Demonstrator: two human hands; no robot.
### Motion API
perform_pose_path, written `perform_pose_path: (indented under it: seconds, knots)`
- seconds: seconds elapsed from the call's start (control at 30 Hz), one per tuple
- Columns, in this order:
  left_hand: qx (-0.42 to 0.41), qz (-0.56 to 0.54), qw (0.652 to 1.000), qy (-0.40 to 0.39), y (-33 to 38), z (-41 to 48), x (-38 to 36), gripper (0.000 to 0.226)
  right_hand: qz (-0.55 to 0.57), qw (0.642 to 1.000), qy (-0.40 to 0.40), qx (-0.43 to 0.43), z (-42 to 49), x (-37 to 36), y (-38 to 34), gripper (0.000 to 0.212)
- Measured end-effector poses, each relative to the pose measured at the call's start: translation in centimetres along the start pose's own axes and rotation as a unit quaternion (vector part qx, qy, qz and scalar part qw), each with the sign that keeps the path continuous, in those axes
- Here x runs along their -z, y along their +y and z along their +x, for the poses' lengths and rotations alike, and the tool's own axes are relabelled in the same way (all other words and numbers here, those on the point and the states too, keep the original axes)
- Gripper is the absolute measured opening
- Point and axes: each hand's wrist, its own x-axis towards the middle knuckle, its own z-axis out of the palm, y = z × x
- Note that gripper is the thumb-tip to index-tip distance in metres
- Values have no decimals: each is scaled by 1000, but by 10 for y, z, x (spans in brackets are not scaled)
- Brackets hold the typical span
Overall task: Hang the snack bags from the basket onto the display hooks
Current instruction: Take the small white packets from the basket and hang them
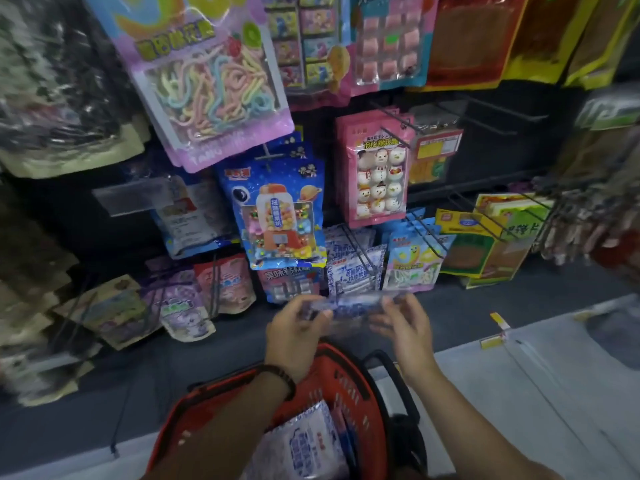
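A blue-and-white snack bag (349, 304) is held flat and edge-on between my two hands, just below the lowest row of hooks. My left hand (298, 327) grips its left end, and my right hand (403, 323) holds its right end with curled fingers. Right behind it, matching blue-and-white bags (353, 265) hang on a wire display hook (360, 252). Below my arms sits the red basket (349, 382) with black handles. More blue-and-white bags (301, 445) lie inside it.
The dark display wall is packed with hanging snack bags: a pink snowman marshmallow bag (377, 174), a blue candy bag (280, 216), a purple rope-candy bag (214, 88). Bare hooks (491, 112) stick out at upper right. A pale floor (554, 375) lies to the right.
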Motion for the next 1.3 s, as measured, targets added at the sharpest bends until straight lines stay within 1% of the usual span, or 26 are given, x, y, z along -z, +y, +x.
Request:
perform_pose_path:
  seconds: [0.03,0.2,0.27,0.33,0.43,0.47,0.5,0.53,0.57,0.63,0.67,0.73,0.77,0.83,0.97,1.07,1.1,1.2,1.23,1.3]
  knots:
    - [-1,1,1000,-6,-3,5,-10,12,17,1000,10,-13,9,3,4,10]
    - [49,-21,999,-10,-20,33,-55,8,52,994,50,-77,49,12,19,17]
    - [83,-34,996,-21,-28,45,-71,13,65,987,79,-124,60,14,28,23]
    - [106,-34,993,-28,-36,56,-85,29,95,975,93,-176,71,16,34,25]
    - [135,-19,990,-29,-46,75,-105,80,121,965,109,-207,89,19,39,32]
    - [146,-25,989,-29,-49,80,-111,90,130,963,117,-206,93,19,39,36]
    - [151,-42,987,-29,-52,85,-117,92,136,963,124,-197,99,19,41,37]
    - [154,-66,986,-28,-55,89,-123,84,137,964,128,-188,103,20,44,35]
    - [160,-89,983,-27,-59,92,-127,69,137,965,129,-184,106,19,47,34]
    - [189,-120,975,-10,-69,96,-132,41,136,963,125,-194,109,15,53,44]
    - [201,-136,970,-2,-74,98,-133,35,131,963,121,-204,110,13,56,48]
    - [222,-157,962,14,-79,100,-133,42,117,961,106,-225,110,10,61,46]
    - [235,-161,959,16,-81,102,-134,48,116,959,98,-238,110,8,62,48]
    - [255,-163,953,19,-83,106,-135,59,125,954,92,-256,111,5,63,61]
    - [263,-188,946,36,-83,117,-135,48,136,956,89,-242,117,-1,54,56]
    - [269,-188,944,37,-81,126,-136,50,140,957,89,-240,122,-4,51,56]
    - [274,-189,942,38,-82,129,-137,55,141,957,90,-238,122,-5,50,55]
    - [309,-204,927,55,-83,132,-141,82,137,961,80,-226,123,-7,50,53]
    - [315,-204,925,63,-84,134,-142,88,131,964,70,-221,123,-8,49,52]
    - [316,-208,923,73,-84,138,-145,93,112,970,53,-210,123,-10,50,48]
